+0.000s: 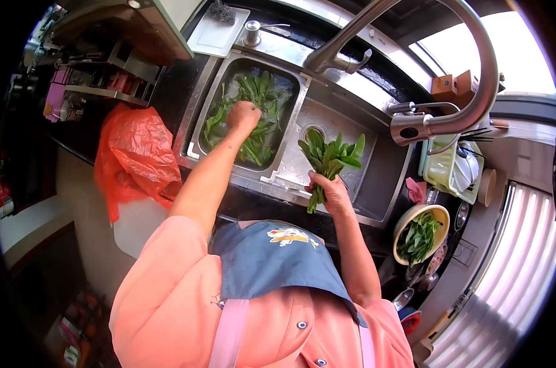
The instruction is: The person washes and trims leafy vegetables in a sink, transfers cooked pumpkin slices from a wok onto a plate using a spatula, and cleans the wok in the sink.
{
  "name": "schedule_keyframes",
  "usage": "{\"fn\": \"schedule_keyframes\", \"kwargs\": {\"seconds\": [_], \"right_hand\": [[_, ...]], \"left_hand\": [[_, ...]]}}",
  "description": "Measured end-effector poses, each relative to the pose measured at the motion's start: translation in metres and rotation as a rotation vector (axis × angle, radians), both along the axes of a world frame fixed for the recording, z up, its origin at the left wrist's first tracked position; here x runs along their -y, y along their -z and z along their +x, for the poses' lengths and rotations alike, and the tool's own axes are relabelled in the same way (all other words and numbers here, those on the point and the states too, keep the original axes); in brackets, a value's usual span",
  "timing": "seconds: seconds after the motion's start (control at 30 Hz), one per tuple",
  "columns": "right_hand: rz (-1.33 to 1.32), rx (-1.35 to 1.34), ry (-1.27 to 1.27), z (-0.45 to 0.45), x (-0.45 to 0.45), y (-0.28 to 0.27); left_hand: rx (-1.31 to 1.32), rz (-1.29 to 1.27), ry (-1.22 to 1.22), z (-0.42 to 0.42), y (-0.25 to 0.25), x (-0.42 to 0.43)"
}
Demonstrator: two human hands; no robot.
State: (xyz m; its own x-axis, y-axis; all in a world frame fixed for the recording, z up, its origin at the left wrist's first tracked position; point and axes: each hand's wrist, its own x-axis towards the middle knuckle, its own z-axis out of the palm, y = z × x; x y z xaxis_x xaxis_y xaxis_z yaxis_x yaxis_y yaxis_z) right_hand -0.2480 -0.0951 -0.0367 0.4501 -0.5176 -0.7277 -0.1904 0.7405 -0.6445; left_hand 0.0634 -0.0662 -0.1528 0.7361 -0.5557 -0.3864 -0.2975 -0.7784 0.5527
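My right hand (331, 191) is wrapped round the stems of a bunch of leafy greens (329, 152), held above the front edge of the right sink basin (364, 178). My left hand (244, 116) is over the water-filled left basin (199, 138), its fingers curled down among loose greens (256, 144). What those fingers hold, if anything, is hidden. Leaves float and lie in the water around that hand.
A red plastic bag (134, 153) lies left of the sink. The tall faucet (474, 55) arches over the right side. A bowl of greens (442, 211) and a green dish rack (439, 165) stand at the right. A white tray (213, 37) is behind the left basin.
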Motion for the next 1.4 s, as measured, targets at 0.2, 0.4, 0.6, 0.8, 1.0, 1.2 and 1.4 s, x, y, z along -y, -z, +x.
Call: {"fn": "schedule_keyframes", "kwargs": {"seconds": [0.2,0.4,0.6,0.8,1.0,1.2,1.4], "right_hand": [[0.070,0.162,-0.039,0.074,0.028,-0.018],[-0.071,0.089,-0.270,0.153,0.043,-0.003],[-0.235,0.111,-0.432,0.190,0.042,0.031],[0.084,-0.003,-0.158,0.150,0.088,0.062],[0.263,0.155,-0.057,0.135,0.077,0.045],[0.346,0.145,0.011,0.121,0.071,0.067],[-0.012,0.030,-0.127,0.110,0.049,0.048]], "left_hand": [[-1.029,-0.430,-0.434,0.015,-0.039,-0.036],[-0.952,-0.343,-0.240,0.017,-0.076,-0.059],[-1.049,-0.442,0.057,0.028,-0.080,-0.074],[-0.050,-0.209,0.130,0.051,-0.076,-0.088],[0.258,-0.082,0.214,0.004,-0.052,-0.069],[-1.005,-0.164,-0.062,-0.027,-0.026,-0.034],[-1.409,-0.373,-0.568,-0.049,-0.005,-0.050]]}}
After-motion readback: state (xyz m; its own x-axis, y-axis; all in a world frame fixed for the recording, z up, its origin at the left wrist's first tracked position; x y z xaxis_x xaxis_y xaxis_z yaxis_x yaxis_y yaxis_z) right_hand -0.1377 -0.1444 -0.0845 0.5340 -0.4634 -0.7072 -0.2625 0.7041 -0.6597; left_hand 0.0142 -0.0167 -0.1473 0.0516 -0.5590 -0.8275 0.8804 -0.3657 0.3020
